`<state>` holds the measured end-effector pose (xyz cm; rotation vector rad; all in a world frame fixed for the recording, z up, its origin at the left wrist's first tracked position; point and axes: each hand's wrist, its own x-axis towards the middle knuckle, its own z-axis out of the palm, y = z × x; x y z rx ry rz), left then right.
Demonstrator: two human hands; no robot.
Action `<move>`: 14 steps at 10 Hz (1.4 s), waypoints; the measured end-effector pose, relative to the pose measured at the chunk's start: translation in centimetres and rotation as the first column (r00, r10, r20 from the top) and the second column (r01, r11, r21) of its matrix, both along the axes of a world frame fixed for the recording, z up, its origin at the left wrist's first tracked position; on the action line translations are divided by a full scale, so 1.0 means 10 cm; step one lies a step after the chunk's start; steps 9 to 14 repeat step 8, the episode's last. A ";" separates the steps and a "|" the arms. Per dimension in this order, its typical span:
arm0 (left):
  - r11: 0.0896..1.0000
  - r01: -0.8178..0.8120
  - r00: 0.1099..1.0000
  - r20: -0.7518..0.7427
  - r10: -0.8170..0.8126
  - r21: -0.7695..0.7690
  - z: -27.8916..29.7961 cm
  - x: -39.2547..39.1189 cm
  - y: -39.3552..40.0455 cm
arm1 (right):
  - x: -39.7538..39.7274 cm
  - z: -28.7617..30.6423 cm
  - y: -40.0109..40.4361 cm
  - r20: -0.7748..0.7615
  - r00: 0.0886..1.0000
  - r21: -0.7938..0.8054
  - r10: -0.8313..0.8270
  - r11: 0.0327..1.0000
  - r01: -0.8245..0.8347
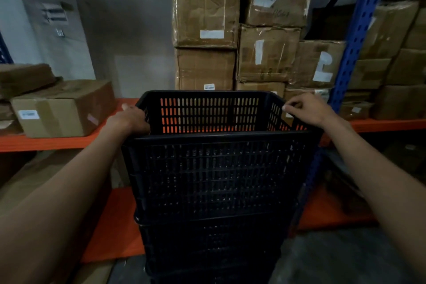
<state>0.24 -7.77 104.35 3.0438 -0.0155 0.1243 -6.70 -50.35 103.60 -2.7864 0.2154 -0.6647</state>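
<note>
A black slotted plastic crate [216, 175] stands in front of me as the top one of a stack of like crates [212, 249]. Nothing shows inside it. My left hand [131, 120] grips the crate's left rim, with fingers curled over the edge. My right hand [307, 109] holds the right rim near the far corner, its fingers bent over the edge. Both forearms reach in from the lower corners of the view.
Orange shelf beams [57, 142] run behind the crates at two heights. Taped cardboard boxes [265, 53] are piled high behind the crate; more boxes [62, 108] lie on the left shelf. A blue rack upright [355, 37] stands at right. Grey floor [345, 258] lies lower right.
</note>
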 end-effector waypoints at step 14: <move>0.971 0.144 0.977 0.183 -0.109 -0.192 0.12 0.11 0.14 | -0.30 -0.08 0.11 0.357 0.891 0.143 -0.281 0.959 0.245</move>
